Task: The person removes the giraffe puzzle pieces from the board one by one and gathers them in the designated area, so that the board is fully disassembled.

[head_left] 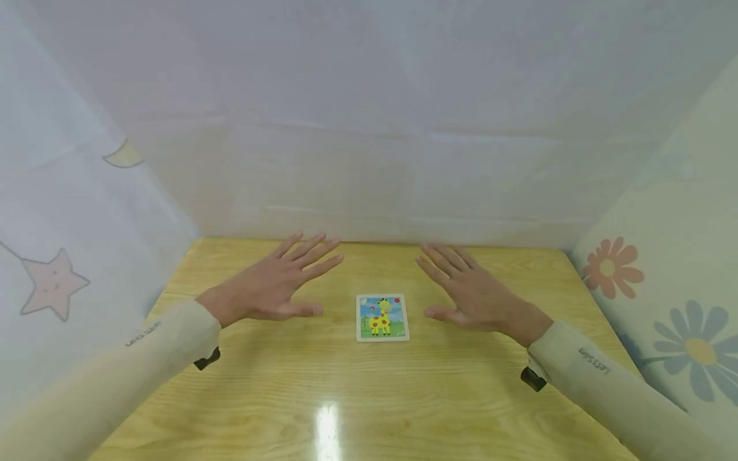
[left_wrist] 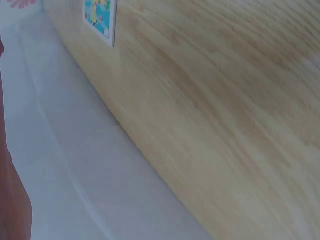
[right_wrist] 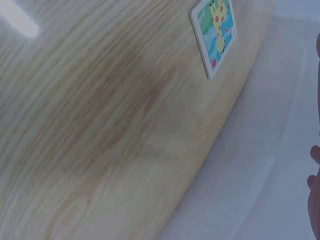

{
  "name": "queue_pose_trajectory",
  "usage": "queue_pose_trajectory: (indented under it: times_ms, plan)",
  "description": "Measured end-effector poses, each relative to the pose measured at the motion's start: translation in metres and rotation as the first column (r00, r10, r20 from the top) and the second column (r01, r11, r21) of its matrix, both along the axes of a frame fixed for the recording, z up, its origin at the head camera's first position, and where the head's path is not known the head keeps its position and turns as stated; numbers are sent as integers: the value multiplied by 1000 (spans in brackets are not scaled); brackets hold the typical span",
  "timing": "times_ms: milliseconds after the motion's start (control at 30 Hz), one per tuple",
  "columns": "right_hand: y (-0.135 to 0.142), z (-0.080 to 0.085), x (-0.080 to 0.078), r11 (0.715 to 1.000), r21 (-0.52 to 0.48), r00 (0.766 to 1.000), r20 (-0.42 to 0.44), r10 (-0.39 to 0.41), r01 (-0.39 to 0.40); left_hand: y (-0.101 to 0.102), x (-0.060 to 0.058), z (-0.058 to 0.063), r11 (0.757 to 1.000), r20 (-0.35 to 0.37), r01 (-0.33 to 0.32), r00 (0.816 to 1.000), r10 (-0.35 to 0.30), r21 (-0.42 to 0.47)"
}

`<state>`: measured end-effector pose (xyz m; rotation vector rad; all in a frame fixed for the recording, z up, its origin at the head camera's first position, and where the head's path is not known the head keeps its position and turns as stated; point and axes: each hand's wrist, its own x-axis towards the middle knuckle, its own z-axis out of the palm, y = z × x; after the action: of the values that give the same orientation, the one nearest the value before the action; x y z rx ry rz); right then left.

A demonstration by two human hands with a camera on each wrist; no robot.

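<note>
A small square picture card (head_left: pixel 382 318) with a white border and a yellow giraffe on it lies flat on the wooden table (head_left: pixel 369 390). My left hand (head_left: pixel 273 280) is held left of the card, fingers straight and spread, thumb pointing toward it. On the other side my right hand (head_left: pixel 475 291) mirrors this, its fingers extended and its thumb near the card's right edge. Neither hand touches the card or holds anything. Both wrist views show the card, with only a sliver of each hand at the frame's edge.
A pale cloth wall (head_left: pixel 369 160) rises behind the table's far edge. Printed side panels stand left and right, one with a pink star (head_left: pixel 55 285), the other with a red flower (head_left: pixel 612 267) and a blue flower (head_left: pixel 700 349). Light glares off the near tabletop.
</note>
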<state>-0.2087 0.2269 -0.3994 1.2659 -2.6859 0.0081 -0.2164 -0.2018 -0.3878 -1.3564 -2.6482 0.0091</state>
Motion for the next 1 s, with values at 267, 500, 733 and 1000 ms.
queue_pose_trajectory:
  times_ms: [267,500,733,1000]
  plan:
    - [-9,-20,0,1000,-16,998,53,-21,21,7,5,-30,999,71,-44,997,42,29]
    - [-17,-38,-1,998,-52,996,83,-34,38,14,8,-52,995,112,-54,993,44,88]
    - [-33,-59,-4,997,-46,987,148,-59,66,24,11,-71,978,203,-96,977,58,184]
    - [-54,-75,-11,993,-69,964,255,-75,95,36,14,-91,955,306,-177,947,99,238]
